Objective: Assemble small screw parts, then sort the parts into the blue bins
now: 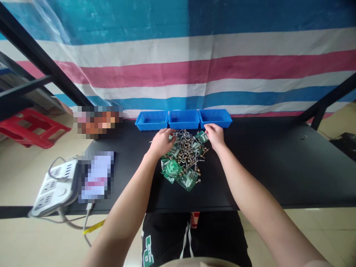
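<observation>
Loosely heaped at the centre of the frame, slim silvery metal pins (189,152) with brownish, rounded ends mingle with shiny green packets (170,169).
Pale strips show through the packets' clear film; the left hand (162,142) curls over the heap's upper left, the right hand (215,135) bends at its upper right, and I cannot tell whether either pinches anything. Just above, three blue bins (184,125) stand in a row, the left one bearing a faint, unclear speck on its floor.
</observation>
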Demonstrator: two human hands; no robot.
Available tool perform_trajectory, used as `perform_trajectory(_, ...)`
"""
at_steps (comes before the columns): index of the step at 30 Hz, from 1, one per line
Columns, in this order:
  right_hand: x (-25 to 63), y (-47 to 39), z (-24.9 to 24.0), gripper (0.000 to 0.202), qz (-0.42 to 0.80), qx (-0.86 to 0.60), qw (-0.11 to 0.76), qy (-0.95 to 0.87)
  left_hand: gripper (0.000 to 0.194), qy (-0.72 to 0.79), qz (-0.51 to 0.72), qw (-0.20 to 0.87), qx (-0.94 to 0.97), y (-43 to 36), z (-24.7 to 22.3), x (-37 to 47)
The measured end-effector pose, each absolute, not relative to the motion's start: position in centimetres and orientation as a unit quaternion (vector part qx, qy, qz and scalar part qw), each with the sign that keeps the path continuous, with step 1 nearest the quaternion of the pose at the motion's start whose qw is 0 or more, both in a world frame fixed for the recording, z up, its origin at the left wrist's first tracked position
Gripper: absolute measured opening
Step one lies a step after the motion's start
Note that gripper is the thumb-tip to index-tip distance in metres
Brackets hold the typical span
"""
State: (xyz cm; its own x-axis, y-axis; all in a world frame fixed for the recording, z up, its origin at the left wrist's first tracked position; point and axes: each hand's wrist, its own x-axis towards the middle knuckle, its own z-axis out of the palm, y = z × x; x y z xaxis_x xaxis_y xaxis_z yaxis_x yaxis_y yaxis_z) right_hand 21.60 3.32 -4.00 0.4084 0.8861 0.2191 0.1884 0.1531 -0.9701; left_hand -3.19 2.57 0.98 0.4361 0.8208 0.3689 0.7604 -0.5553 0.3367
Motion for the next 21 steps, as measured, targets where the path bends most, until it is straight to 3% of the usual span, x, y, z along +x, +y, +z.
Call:
perform_trajectory(7, 20.4, 1.7, -2.8, 0.023, 0.166, -0.613, 0.559, -0.533, 0.029, 0.484, 0.210, 0.036, 0.849, 2.8, 0.6, -3.4)
perform_trajectory(13, 20.3, 1.2, -2.4, 0.020, 0.063, -0.683, 0.456, -0.566, 0.032, 0.476, 0.175, 0.036, 0.861, 3.0, 0.1, -3.5)
perform_trajectory(21, 20.2, 1.3, -2.9, 0.014, 0.058, -0.674, 0.425, -0.602, 0.024, 0.472, 0.187, 0.054, 0.860, 3.1, 0.1, -3.6)
